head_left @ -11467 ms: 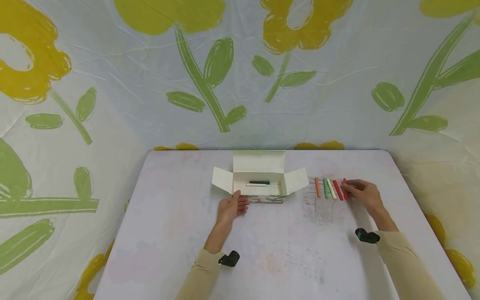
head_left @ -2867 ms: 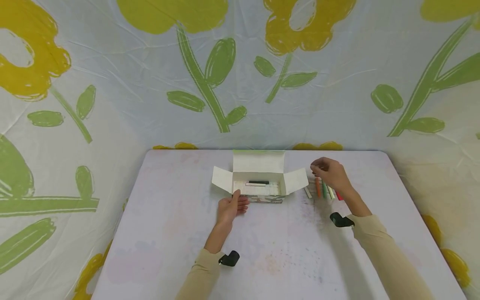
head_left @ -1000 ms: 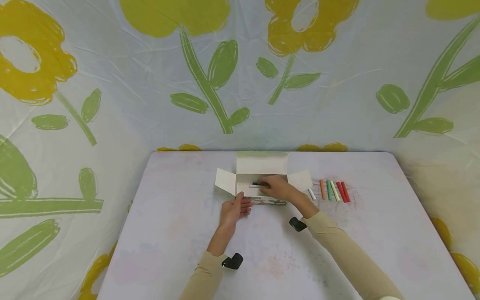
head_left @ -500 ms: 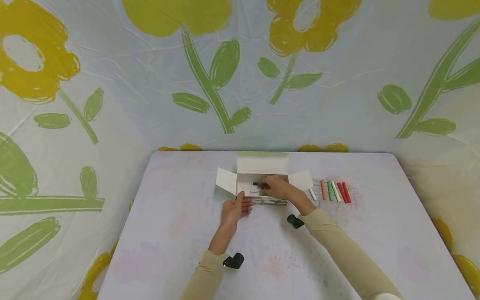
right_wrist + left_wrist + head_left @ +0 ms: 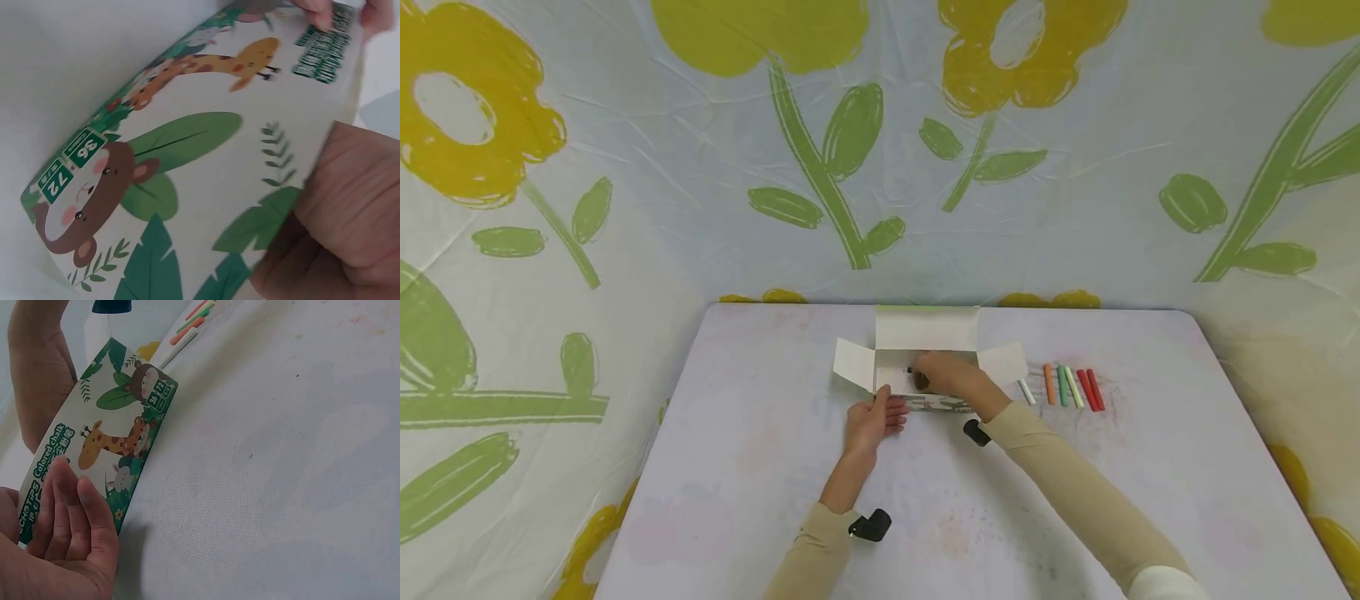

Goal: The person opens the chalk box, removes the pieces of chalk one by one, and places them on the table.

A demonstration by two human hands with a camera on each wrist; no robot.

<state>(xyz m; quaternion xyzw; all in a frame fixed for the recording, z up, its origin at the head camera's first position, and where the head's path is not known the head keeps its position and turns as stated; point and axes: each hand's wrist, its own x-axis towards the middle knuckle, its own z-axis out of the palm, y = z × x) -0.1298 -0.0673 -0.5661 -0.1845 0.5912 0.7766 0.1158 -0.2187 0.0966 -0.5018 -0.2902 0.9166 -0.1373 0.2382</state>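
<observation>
An open chalk box [image 5: 927, 327] with white inner walls stands near the table's back edge, its front printed with animals and "Colored chalk". My left hand [image 5: 867, 425] holds its front left corner, thumb over the rim and fingers along the printed front [image 5: 115, 447]. Inside the box is my right hand [image 5: 946, 373], bent down at the wrist; its fingertips are hidden behind the front wall in the right wrist view. A dark chalk tip [image 5: 910, 370] shows just left of those fingers. I cannot tell whether they grip it.
To the right of the box, chalk sticks lie in a loose row: white [image 5: 1027, 392], orange [image 5: 1049, 385], green [image 5: 1063, 386], pale yellow [image 5: 1074, 387] and two red ones [image 5: 1091, 389]. Side flaps [image 5: 1002, 364] stick out from the box. A flowered cloth [image 5: 820, 233] hangs behind the table.
My right hand has gone from the red chalks to inside the box, lately shifting left over the black and white chalks there. A white chalk now lies beside the orange one. The left hand stays put.
</observation>
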